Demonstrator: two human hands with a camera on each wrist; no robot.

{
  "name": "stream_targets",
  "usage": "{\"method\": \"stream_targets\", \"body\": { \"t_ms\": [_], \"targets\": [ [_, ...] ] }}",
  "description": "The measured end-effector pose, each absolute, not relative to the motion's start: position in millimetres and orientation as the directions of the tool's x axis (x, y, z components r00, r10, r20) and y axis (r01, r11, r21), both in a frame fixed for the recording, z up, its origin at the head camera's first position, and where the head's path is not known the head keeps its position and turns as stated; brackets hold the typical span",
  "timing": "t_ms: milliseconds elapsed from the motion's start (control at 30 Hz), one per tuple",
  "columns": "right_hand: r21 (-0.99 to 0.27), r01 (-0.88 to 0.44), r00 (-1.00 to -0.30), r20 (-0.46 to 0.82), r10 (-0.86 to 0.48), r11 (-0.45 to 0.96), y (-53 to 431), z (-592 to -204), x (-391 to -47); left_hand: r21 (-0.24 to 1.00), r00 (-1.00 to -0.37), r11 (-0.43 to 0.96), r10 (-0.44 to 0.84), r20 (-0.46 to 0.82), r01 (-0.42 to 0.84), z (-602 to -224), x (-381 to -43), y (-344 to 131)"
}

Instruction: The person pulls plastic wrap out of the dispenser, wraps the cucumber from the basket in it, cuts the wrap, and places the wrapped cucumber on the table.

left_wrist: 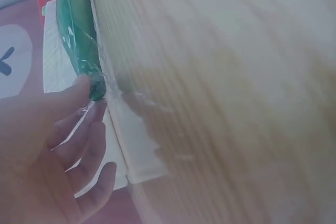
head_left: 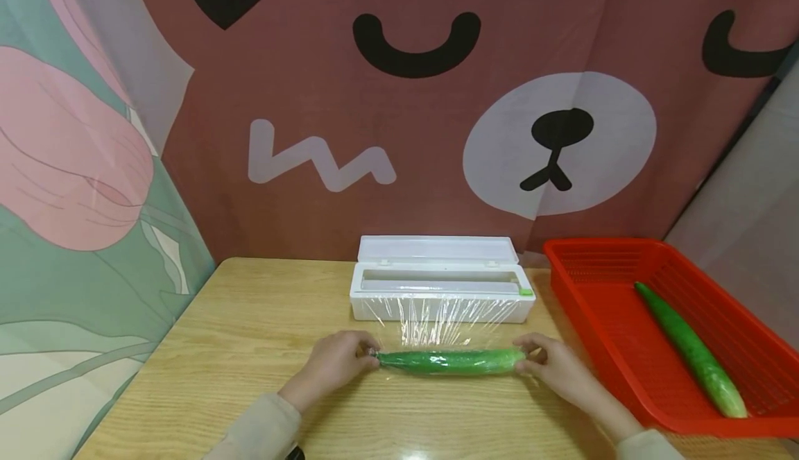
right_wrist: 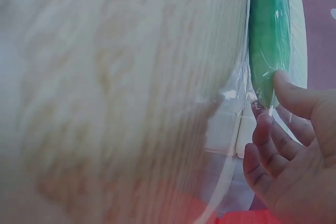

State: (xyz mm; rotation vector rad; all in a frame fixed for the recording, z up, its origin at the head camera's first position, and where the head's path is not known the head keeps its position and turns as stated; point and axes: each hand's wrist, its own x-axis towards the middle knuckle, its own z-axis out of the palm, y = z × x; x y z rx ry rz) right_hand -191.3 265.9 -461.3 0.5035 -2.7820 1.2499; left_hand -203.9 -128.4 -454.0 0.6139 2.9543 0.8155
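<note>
A green cucumber (head_left: 449, 361) lies crosswise in front of me, covered in shiny clear plastic wrap. My left hand (head_left: 337, 363) pinches its narrow dark end, thumb and fingers on the film, as the left wrist view shows at the cucumber (left_wrist: 79, 24) tip. At the paler end, my right hand (head_left: 552, 366) pinches the wrapped cucumber (right_wrist: 270, 40) between thumb and fingers. Creased plastic wrap (head_left: 431, 331) stretches from the cucumber back to a white cling film dispenser (head_left: 440, 309), whose lid stands up and whose roll shows inside.
A red plastic basket (head_left: 599, 328) stands at the right with another cucumber (head_left: 693, 349) in it. The wooden table (head_left: 250, 321) ends at a curtain with a bear print (head_left: 312, 224) behind the dispenser. A small green piece (head_left: 526, 292) sits on the dispenser's right end.
</note>
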Motion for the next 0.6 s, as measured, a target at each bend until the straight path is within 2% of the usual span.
{"method": "stream_targets", "body": {
  "t_ms": [333, 600],
  "targets": [
    [-0.726, -0.198, -0.980, 0.124, -0.158, 0.658, 262.1, -461.0, -199.4, 0.485, -0.947, 0.814, 0.292, 0.135, 0.320, -452.0, -206.7, -124.8],
    [-0.677, -0.186, -0.983, 0.121, -0.142, 0.713, 261.2, -457.8, -200.2, 0.461, -0.951, 0.832, 0.272, 0.148, 0.310, -451.4, -208.4, -124.8]
  ]
}}
